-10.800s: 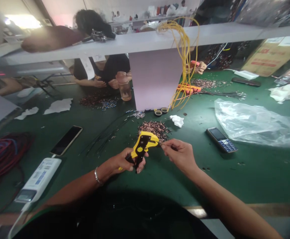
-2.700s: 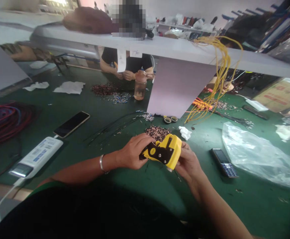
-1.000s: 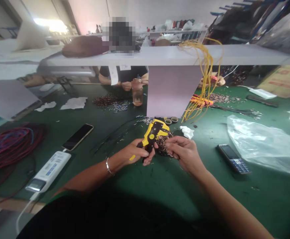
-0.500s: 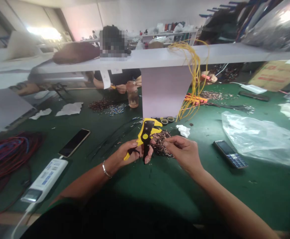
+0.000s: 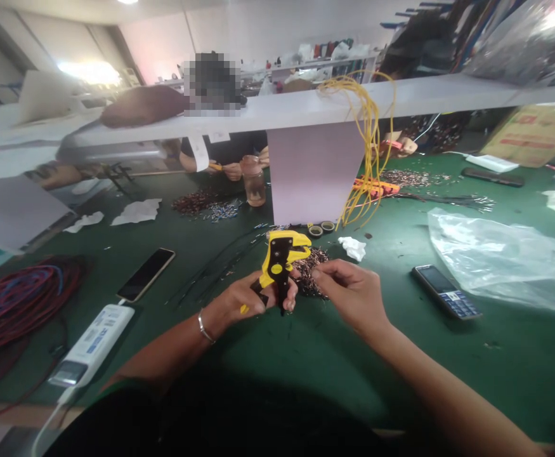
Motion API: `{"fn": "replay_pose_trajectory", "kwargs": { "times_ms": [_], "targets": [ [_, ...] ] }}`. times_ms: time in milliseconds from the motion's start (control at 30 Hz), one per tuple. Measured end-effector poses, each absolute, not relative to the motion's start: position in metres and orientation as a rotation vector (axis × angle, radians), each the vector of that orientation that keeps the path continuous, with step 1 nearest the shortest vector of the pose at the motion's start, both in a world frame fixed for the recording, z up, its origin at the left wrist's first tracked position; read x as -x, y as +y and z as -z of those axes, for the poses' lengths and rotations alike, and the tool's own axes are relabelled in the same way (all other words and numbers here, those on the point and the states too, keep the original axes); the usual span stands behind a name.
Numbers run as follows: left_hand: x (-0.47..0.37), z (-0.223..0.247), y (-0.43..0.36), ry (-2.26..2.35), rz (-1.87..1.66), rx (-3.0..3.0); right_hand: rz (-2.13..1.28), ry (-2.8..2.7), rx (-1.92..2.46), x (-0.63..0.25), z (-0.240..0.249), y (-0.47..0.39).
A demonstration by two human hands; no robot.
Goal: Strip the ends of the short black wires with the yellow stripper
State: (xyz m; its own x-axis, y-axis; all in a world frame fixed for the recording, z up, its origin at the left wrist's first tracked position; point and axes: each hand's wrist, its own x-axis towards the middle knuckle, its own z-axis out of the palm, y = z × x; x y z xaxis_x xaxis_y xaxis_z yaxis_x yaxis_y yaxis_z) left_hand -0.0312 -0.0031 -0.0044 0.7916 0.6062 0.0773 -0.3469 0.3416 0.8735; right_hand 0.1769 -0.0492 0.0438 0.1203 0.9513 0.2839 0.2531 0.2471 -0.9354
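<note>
My left hand (image 5: 253, 295) is wrapped round the handles of a yellow and black wire stripper (image 5: 278, 261), held upright with its jaws pointing right and closed. Thumb and forefinger of my right hand (image 5: 351, 289) are pinched together just right of the tool; whatever they hold is too small to make out. Behind and between the hands lies a heap of short copper-coloured wire pieces (image 5: 314, 270), partly covered by the tool and fingers. Thin black wires (image 5: 215, 263) lie on the green table left of the stripper.
A smartphone (image 5: 146, 274), a white power strip (image 5: 94, 343) and coiled red wires (image 5: 25, 311) lie at left. At right are a keypad phone (image 5: 446, 292) and a clear plastic bag (image 5: 500, 260). Yellow wires (image 5: 370, 127) hang over the shelf (image 5: 296, 108). A co-worker's hands (image 5: 232, 170) show beyond.
My left hand has squeezed the wire stripper's handles, and its jaws have gone from open to closed. My right hand stays pinched in nearly the same place. The view has shifted slightly.
</note>
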Motion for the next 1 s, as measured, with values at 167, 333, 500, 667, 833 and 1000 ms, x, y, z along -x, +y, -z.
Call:
{"fn": "replay_pose_trajectory", "kwargs": {
  "times_ms": [167,333,500,667,833,1000],
  "targets": [
    [0.027,0.0,-0.007,0.31,-0.703,-1.08,-0.618,-1.477,1.2,-0.176,-0.047,-0.055],
    [0.027,-0.006,-0.009,0.331,-0.662,-0.984,-0.533,-1.513,1.178,-0.176,-0.048,-0.057],
    [0.028,-0.005,-0.01,0.317,-0.622,-0.966,-0.506,-1.534,1.177,-0.177,-0.048,-0.058],
    [0.027,-0.003,-0.012,0.297,-0.64,-1.016,-0.533,-1.493,1.205,-0.176,-0.049,-0.059],
    [0.029,0.002,-0.012,0.341,-0.698,-1.162,-0.62,-1.451,1.219,-0.173,-0.049,-0.06],
    [0.037,0.001,-0.009,0.501,-0.793,-1.656,-0.881,-1.347,1.218,-0.172,-0.047,-0.058]
  ]
}}
